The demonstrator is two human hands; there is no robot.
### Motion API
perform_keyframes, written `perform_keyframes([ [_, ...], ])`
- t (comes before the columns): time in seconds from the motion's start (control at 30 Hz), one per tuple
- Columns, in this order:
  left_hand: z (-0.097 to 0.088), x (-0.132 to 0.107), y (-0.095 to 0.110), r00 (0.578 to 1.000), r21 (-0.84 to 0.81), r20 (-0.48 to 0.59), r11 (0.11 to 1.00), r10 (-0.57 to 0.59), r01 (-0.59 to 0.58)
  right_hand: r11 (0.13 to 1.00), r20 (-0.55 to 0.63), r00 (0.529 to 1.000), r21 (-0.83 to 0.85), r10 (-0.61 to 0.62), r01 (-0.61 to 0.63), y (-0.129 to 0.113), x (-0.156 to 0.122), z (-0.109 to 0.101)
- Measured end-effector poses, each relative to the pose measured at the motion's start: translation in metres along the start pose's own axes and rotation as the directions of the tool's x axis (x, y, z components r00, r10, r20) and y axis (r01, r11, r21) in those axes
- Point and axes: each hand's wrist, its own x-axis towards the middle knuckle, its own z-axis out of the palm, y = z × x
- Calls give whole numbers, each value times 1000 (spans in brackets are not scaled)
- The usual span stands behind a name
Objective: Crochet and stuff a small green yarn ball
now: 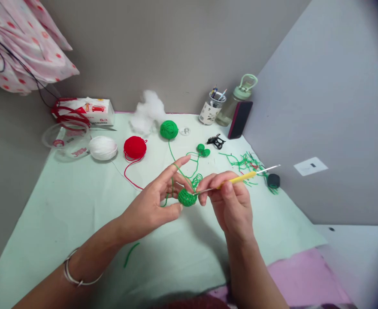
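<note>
Between my hands is a small round green crochet piece (186,198). My left hand (158,199) pinches it between the thumb and the lower fingers, while the raised index finger carries a strand of green yarn. That strand runs back to a green yarn ball (168,129) on the table. In my right hand (232,195) is a crochet hook (248,176) with a yellow handle, gripped like a pencil. Its metal tip meets the upper right edge of the piece. Loose green yarn (196,180) lies in loops just behind it.
Red yarn (135,147), white yarn (103,148), white stuffing (148,111) and a tissue box (100,112) stand at the back left. Behind my right hand are green crocheted balls (203,150), a black hair claw (216,141), a phone (240,120), a bottle (230,107) and yarn scraps (240,162).
</note>
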Motion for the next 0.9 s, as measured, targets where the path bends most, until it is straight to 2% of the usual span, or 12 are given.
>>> perform_keyframes([
  [0.1, 0, 0, 2, 1000, 21, 1, 1000, -8, 8, 997, 3, 1000, -77, 4, -4, -1, -1, -3],
  [0.2, 2, 0, 7, 1000, 65, -13, 998, -3, 4, 996, 20, 1000, -86, -24, 25, -2, -2, -5],
  [0.4, 2, -1, 15, 997, 265, -70, 964, 45, -25, 990, 32, 998, -127, -58, 62, -3, -4, -4],
  [0.7, 2, -3, 20, 991, 394, -49, 914, 126, -97, 988, 72, 995, -131, -75, 84, -1, -4, -3],
  [0.8, 0, -3, 19, 989, 416, -52, 903, 138, -105, 975, 63, 994, -199, -85, 96, -3, -4, -4],
  [0.9, -2, -4, 14, 987, 445, -52, 888, 154, -115, 932, 97, 985, -323, -142, 166, -6, -5, -3],
])
